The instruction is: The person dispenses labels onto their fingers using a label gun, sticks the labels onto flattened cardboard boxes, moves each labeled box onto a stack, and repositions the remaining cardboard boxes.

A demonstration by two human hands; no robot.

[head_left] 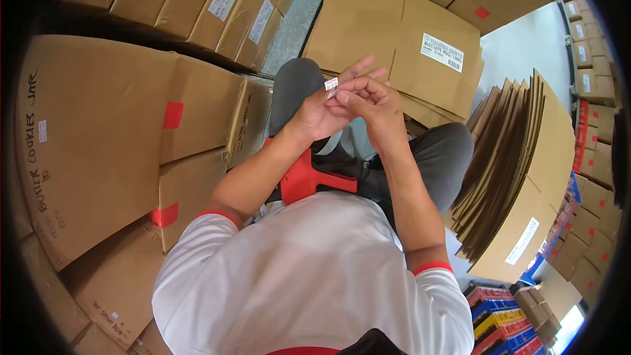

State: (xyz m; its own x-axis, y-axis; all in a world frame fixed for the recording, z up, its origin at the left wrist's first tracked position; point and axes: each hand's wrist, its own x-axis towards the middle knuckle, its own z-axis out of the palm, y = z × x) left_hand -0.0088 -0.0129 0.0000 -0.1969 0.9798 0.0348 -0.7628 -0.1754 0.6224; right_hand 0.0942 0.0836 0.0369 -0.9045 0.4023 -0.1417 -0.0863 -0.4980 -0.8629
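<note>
My left hand [319, 118] is turned palm up over my lap, its fingers stretched out and partly hidden behind the other hand. A small white label [331, 83] with reddish print stands at its thumb side. Just below it, a second small label [332, 94] is at the fingertips of my right hand [380, 105], which are pinched together against the left hand. The print on both labels is too small to read. Beyond the hands lies a stack of flat cardboard cartons [358, 26] with a printed biscuits label [442, 51].
Large closed cartons [98, 138] with red tape stand at my left, with more boxes [197, 0] behind them. Folded cardboard sheets [519, 177] lean upright at my right. Colourful packs [503, 322] are stacked at the lower right. A red seat [299, 181] shows beneath me.
</note>
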